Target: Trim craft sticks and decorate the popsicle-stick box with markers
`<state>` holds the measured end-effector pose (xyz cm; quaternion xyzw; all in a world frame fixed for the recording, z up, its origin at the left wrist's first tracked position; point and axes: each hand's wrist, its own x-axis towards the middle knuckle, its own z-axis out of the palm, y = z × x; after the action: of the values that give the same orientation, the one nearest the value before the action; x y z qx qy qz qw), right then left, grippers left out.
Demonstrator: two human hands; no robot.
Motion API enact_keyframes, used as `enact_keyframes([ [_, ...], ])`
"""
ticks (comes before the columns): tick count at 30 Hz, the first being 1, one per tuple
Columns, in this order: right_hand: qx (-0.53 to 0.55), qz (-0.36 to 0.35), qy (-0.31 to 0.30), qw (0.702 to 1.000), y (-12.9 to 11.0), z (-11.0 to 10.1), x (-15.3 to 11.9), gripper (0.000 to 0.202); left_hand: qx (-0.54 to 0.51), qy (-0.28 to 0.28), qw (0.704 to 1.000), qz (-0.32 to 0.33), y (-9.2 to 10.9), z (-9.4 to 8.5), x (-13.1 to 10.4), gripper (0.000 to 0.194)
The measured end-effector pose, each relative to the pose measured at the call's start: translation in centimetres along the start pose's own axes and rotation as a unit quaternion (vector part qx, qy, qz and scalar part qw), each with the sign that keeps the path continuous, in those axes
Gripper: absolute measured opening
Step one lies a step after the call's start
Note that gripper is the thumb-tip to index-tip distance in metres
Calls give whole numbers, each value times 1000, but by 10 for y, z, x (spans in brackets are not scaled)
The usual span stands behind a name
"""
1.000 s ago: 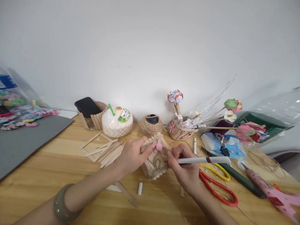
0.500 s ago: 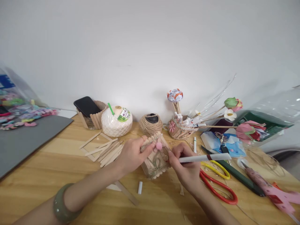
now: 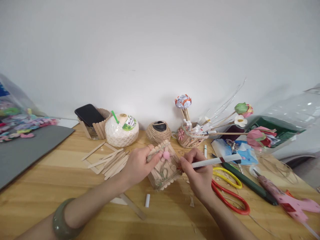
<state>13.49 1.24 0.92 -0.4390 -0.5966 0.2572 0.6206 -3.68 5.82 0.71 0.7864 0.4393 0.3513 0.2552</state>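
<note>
A small craft-stick box (image 3: 170, 171) trimmed with twine, a twine bow and a pink pompom (image 3: 166, 155) is tilted on the wooden table. My left hand (image 3: 138, 165) grips its upper left edge, thumb near the pompom. In my right hand (image 3: 197, 170) is a white marker (image 3: 217, 160), its tip end against the right side of the box, partly hidden by the fingers. A white cap (image 3: 147, 200) lies on the table below the box.
Loose craft sticks (image 3: 115, 163) lie left. Behind stand a phone (image 3: 89, 115) in a stick holder, a white coconut (image 3: 121, 131), a twine ball (image 3: 158, 132) and a flower basket (image 3: 191, 136). Scissors (image 3: 231, 196) and a pink glue gun (image 3: 285, 200) lie right.
The view has shifted slightly, so most things appear a little further left. The marker's tip end has moved slightly along the box's right side; my left hand keeps its hold.
</note>
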Motion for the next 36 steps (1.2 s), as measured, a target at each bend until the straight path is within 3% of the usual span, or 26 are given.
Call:
enact_keyframes([
  [22,-27,10,9,1000,-5,4,3,28,0,27,999,18,1,0,-2,34],
  [36,-23,16,19,999,-5,3,3,28,-1,12,1000,9,0,0,-1,33],
])
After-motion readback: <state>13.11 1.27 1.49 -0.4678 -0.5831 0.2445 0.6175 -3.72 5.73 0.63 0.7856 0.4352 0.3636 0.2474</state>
